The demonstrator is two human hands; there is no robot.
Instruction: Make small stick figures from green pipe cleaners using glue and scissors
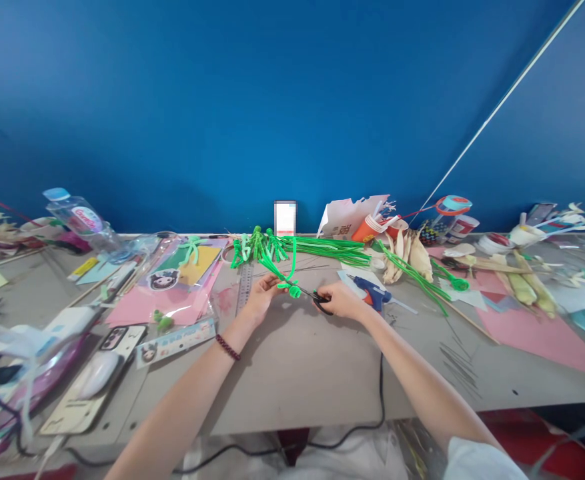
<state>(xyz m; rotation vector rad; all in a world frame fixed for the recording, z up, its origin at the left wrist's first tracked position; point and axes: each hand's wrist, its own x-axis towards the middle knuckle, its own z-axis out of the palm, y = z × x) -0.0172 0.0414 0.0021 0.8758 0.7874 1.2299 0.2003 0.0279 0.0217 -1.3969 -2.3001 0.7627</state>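
Head view: two bare hands work over the grey table [297, 387], the glue gun [375, 293] serving as reference. Left hand [263, 297], well to the left of the glue gun, has its fingers pinched on a green piece [295, 290] with long fuzzy stems, one of them arching up. Right hand [339, 300], just left of the glue gun, is closed round the handles of dark scissors [321, 302]; the blades point left, at the green piece — cannot tell whether they touch it. The piece is held above the table, left of the glue gun. A dark bracelet [228, 347] circles the left wrist.

Behind the glue gun and to its left: a bundle of green stems [337, 250], with a cluster of green pieces [257, 243] at its left end. Ruler [244, 287] — left of the glue gun, beyond the left hand. Directly behind the glue gun, orange cups [366, 231]; behind it to the right, pale husks [419, 259]. Far right of it, a pink sheet [547, 340]; far left, a bottle [82, 217].
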